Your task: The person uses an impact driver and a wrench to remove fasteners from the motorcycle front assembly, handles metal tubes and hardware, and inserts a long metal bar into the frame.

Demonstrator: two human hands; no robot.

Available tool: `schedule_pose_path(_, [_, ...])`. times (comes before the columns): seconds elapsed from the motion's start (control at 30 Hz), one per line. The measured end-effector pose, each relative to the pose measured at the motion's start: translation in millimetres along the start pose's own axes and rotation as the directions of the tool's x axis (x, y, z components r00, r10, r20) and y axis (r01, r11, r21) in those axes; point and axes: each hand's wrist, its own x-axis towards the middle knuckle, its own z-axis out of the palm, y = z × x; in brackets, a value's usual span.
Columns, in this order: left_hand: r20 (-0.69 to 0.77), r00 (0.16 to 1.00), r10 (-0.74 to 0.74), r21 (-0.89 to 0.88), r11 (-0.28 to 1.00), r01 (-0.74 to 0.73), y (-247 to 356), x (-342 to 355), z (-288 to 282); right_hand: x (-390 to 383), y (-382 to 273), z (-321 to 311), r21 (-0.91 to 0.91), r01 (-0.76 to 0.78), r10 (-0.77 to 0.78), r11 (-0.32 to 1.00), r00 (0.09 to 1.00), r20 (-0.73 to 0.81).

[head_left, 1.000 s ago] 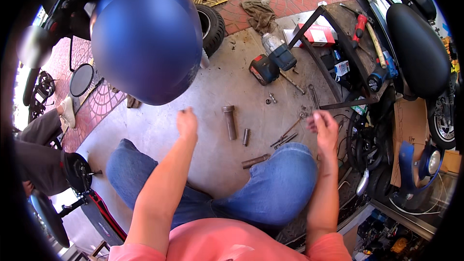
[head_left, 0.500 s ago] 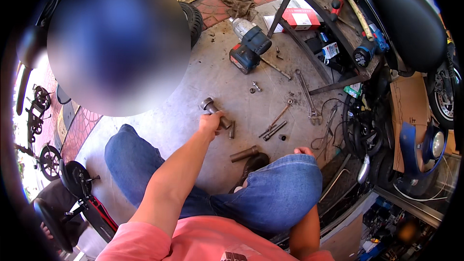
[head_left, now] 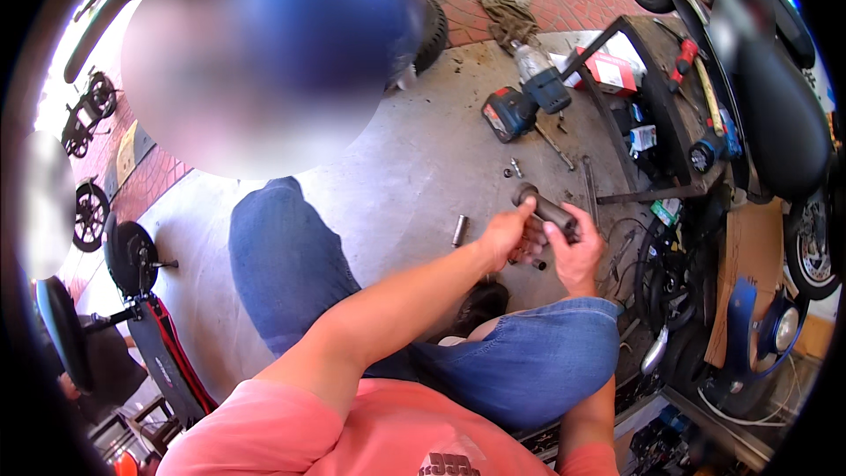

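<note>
Both hands hold a flanged steel tube (head_left: 552, 211), thick and dark grey, tilted above the floor with its wide head toward the far left. My left hand (head_left: 509, 234) is closed on it near the head. My right hand (head_left: 577, 251) grips its lower end, thumb and fingers on either side. On the concrete, left of my hands, lies a short metal cylinder (head_left: 460, 230). A small dark socket (head_left: 539, 264) shows just below and between the hands. Beyond them are a small bolt (head_left: 516, 165) and a nut (head_left: 508, 173). My left forearm hides part of the floor.
A cordless impact wrench (head_left: 527, 101) lies on the floor ahead, with a combination wrench (head_left: 589, 187) nearer. At right stands a metal-framed bench (head_left: 608, 79) bearing a hammer (head_left: 709, 92) and blue power tool (head_left: 714, 145). Cables (head_left: 648, 260) and a cardboard sheet (head_left: 747, 273) crowd the right.
My left hand has carried the flanged steel tube to the right, off the spot near the short cylinder. My right hand has risen from behind my knee and taken hold of it too.
</note>
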Motion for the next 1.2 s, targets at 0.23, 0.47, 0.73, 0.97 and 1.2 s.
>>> schedule_pose_path(0.23, [0.003, 0.972, 0.234, 0.906, -0.412, 0.097, -103.1, -23.2, -78.5, 2.4, 34.9, -57.9, -0.052, -0.232, 0.222, 0.971, 0.962, -0.160])
schedule_pose_path(0.47, [-0.212, 0.946, 0.245, 0.972, -0.044, 0.229, -103.7, -39.6, -84.2, 35.1, -6.0, -103.7, -0.425, 0.151, -0.155, 0.893, 0.988, 0.026])
schedule_pose_path(0.73, [-0.548, 0.822, 0.157, 0.561, 0.797, 0.222, -9.4, -185.5, -24.2, 52.4, -250.1, -114.5, -0.393, -0.035, 0.011, 0.919, 0.998, -0.062])
schedule_pose_path(0.97, [-0.564, 0.805, 0.182, 0.193, 0.977, -0.086, 129.7, -417.8, 49.8, 82.5, -481.4, -99.4, -0.389, 0.116, -0.077, 0.914, 0.990, 0.114])
schedule_pose_path(1.2, [-0.641, 0.732, 0.229, 0.019, 0.959, -0.283, 201.0, -684.6, 34.2, 140.2, -680.4, -104.8, -0.385, 0.244, -0.144, 0.890, 0.952, 0.269])
